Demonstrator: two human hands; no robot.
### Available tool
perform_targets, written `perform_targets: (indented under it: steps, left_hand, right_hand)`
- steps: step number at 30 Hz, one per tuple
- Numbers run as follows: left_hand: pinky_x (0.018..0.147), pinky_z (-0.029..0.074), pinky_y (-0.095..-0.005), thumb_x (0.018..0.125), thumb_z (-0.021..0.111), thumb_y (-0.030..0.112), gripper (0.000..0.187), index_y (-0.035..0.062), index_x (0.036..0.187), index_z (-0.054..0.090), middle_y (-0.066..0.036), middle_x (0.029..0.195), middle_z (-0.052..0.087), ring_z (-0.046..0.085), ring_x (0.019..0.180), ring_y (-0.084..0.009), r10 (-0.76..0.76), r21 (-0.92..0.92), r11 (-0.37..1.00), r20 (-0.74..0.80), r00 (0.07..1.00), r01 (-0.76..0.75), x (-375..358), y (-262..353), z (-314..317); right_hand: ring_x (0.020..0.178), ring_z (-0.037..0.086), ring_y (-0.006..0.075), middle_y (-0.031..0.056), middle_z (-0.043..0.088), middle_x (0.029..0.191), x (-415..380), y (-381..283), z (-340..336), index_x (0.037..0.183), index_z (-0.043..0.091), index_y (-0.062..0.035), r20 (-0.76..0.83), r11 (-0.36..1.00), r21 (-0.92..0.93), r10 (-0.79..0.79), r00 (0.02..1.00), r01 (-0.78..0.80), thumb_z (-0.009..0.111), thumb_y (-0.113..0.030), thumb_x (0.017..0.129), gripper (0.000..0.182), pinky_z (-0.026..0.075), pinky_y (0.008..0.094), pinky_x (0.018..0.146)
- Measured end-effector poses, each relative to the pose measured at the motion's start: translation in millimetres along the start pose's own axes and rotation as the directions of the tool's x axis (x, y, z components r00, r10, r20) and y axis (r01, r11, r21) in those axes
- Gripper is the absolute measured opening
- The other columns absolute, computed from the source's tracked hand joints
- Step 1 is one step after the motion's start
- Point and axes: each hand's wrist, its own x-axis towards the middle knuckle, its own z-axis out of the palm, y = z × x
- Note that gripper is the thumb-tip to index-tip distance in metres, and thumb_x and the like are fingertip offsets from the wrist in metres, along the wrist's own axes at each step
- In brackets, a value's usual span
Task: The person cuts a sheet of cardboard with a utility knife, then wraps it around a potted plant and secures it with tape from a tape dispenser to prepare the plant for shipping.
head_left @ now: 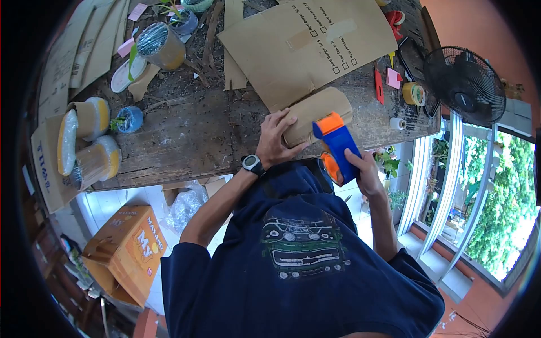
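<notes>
My left hand [276, 138] grips the near left end of a rolled piece of brown cardboard [318, 111], fingers over its top and thumb along its lower side. The roll lies at the front edge of the wooden table. In my right hand [368, 173] is a blue and orange tape dispenser [345, 151], held tilted, its orange top end close over the right part of the roll. Behind the roll lies a large flat cardboard sheet [270, 56] with printed checkboxes.
A red cutter [378, 84], a tape roll [414, 94] and a small white spool [398, 123] lie on the right, near a black fan [465, 84]. Wrapped cardboard cylinders [96, 160] and a blue plant pot [130, 119] stand left. An orange carton [127, 253] sits below.
</notes>
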Motion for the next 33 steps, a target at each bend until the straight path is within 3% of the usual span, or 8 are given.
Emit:
perform_targets:
  steps: [8, 17, 20, 21, 26, 29, 31, 33]
  left_hand:
    - [0.108, 0.030, -0.0518, 0.056, 0.093, 0.027, 0.101, 0.0088, 0.140, 0.039, -0.015, 0.128, 0.053, 0.047, 0.129, -0.0359, 0.000, -0.026, 1.000, 0.091, 0.996, 0.003, -13.8, 13.7, 10.1]
    - [0.103, 0.031, -0.0507, 0.052, 0.092, 0.023, 0.110, 0.0053, 0.144, 0.034, -0.017, 0.131, 0.047, 0.046, 0.122, -0.0363, 0.036, -0.052, 0.998, 0.091, 0.995, -0.031, -17.4, 11.5, 15.0]
    - [0.102, 0.032, -0.0495, 0.052, 0.092, 0.024, 0.110, 0.0052, 0.144, 0.034, -0.017, 0.132, 0.046, 0.046, 0.122, -0.0361, 0.038, -0.014, 0.999, 0.129, 0.991, -0.036, -18.5, 13.8, 15.9]
    - [0.103, 0.032, -0.0493, 0.053, 0.091, 0.026, 0.110, 0.0053, 0.145, 0.033, -0.018, 0.133, 0.046, 0.045, 0.124, -0.0362, 0.028, 0.001, 1.000, 0.149, 0.988, -0.029, -19.7, 12.9, 17.4]
    - [0.104, 0.031, -0.0490, 0.054, 0.091, 0.030, 0.113, 0.0043, 0.146, 0.031, -0.019, 0.133, 0.045, 0.043, 0.125, -0.0360, 0.009, 0.047, 0.999, 0.201, 0.980, -0.018, -17.5, 14.3, 17.0]
    - [0.104, 0.031, -0.0489, 0.054, 0.091, 0.029, 0.113, 0.0040, 0.146, 0.031, -0.019, 0.133, 0.045, 0.044, 0.124, -0.0364, 0.022, 0.042, 0.999, 0.208, 0.978, -0.031, -14.1, 11.3, 15.6]
    - [0.104, 0.031, -0.0491, 0.056, 0.091, 0.029, 0.111, 0.0042, 0.146, 0.031, -0.018, 0.133, 0.045, 0.044, 0.123, -0.0369, -0.009, 0.037, 0.999, 0.216, 0.976, 0.001, -14.6, 11.7, 14.3]
    - [0.103, 0.031, -0.0513, 0.057, 0.091, 0.029, 0.110, 0.0047, 0.146, 0.031, -0.018, 0.134, 0.044, 0.043, 0.125, -0.0372, 0.012, 0.012, 1.000, 0.217, 0.976, -0.015, -12.4, 12.3, 13.8]
  right_hand:
    - [0.050, 0.064, 0.0165, 0.0108, 0.065, 0.063, 6.5, -9.1, 32.0, 0.091, 0.063, 0.0047, -0.061, 0.975, -0.150, 0.156, 0.986, -0.164, 0.058, -0.034, 0.100, 0.040, 0.052, 0.0272, 0.046]
    - [0.051, 0.065, 0.0180, 0.0119, 0.066, 0.066, 17.4, -8.0, 33.3, 0.093, 0.064, 0.0058, -0.068, 0.936, -0.093, 0.334, 0.940, -0.340, 0.060, -0.034, 0.098, 0.041, 0.053, 0.0289, 0.046]
    - [0.053, 0.066, 0.0180, 0.0114, 0.066, 0.067, 25.7, -34.2, 32.8, 0.097, 0.063, 0.0056, -0.009, 0.885, -0.118, 0.452, 0.892, -0.450, 0.060, -0.034, 0.098, 0.040, 0.055, 0.0302, 0.050]
    - [0.053, 0.067, 0.0247, 0.0159, 0.067, 0.070, 34.0, -38.7, 29.1, 0.096, 0.062, 0.0077, 0.001, 0.869, -0.107, 0.486, 0.874, -0.483, 0.060, -0.030, 0.098, 0.038, 0.055, 0.0358, 0.048]
    - [0.067, 0.070, 0.0241, 0.0172, 0.070, 0.084, 68.5, -82.0, 45.6, 0.109, 0.057, 0.0040, -0.123, 0.740, -0.221, 0.624, 0.771, -0.635, 0.059, -0.025, 0.099, 0.031, 0.059, 0.0393, 0.058]
    - [0.070, 0.070, 0.0232, 0.0156, 0.070, 0.087, 77.2, -96.7, 49.3, 0.111, 0.056, 0.0017, -0.057, 0.686, -0.276, 0.687, 0.724, -0.673, 0.059, -0.023, 0.100, 0.027, 0.060, 0.0400, 0.061]
    - [0.069, 0.071, 0.0227, 0.0138, 0.071, 0.088, 64.9, -85.8, 38.7, 0.118, 0.055, 0.0012, -0.013, 0.739, -0.214, 0.652, 0.758, -0.639, 0.059, -0.024, 0.099, 0.031, 0.060, 0.0386, 0.060]
    - [0.091, 0.072, 0.0225, 0.0178, 0.070, 0.112, 54.2, -31.2, 7.2, 0.134, 0.051, 0.0080, -0.019, 0.876, -0.329, 0.367, 0.930, -0.352, 0.068, -0.036, 0.094, 0.062, 0.057, 0.0416, 0.088]
